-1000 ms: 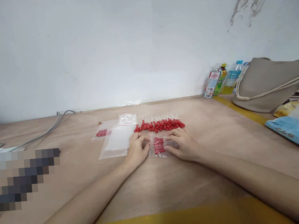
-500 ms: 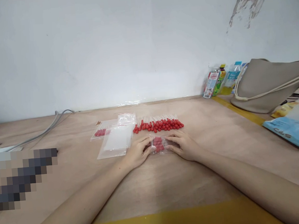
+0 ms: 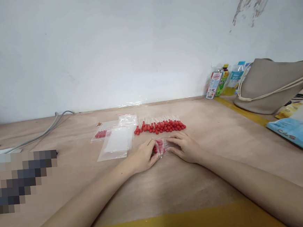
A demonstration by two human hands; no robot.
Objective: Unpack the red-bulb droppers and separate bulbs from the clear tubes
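Note:
A small clear plastic bag [image 3: 160,147] with red-tipped sticks inside lies low over the table between my two hands. My left hand [image 3: 145,155] grips its left end, fingers and thumb closed round the plastic. At the other end, my right hand [image 3: 185,148] pinches the bag's right edge between thumb and fingers. Just beyond is a row of loose red-tipped sticks [image 3: 165,126], their pale shafts pointing to the wall. Left of my left hand, flat clear bags [image 3: 117,144] overlap each other. A filled bag of red-tipped sticks [image 3: 100,134] lies partly under them.
A grey cable [image 3: 45,130] runs along the table's left side. At the back right stand drink bottles [image 3: 234,79] and a carton [image 3: 214,85]. A grey-beige handbag [image 3: 272,86] and a blue packet [image 3: 294,133] rest on the right. The wall [image 3: 97,55] bounds the far edge.
My left hand has moved slightly right and closed further over the bag, which now looks more crumpled, with its red tips partly covered. My right hand has stayed nearly still.

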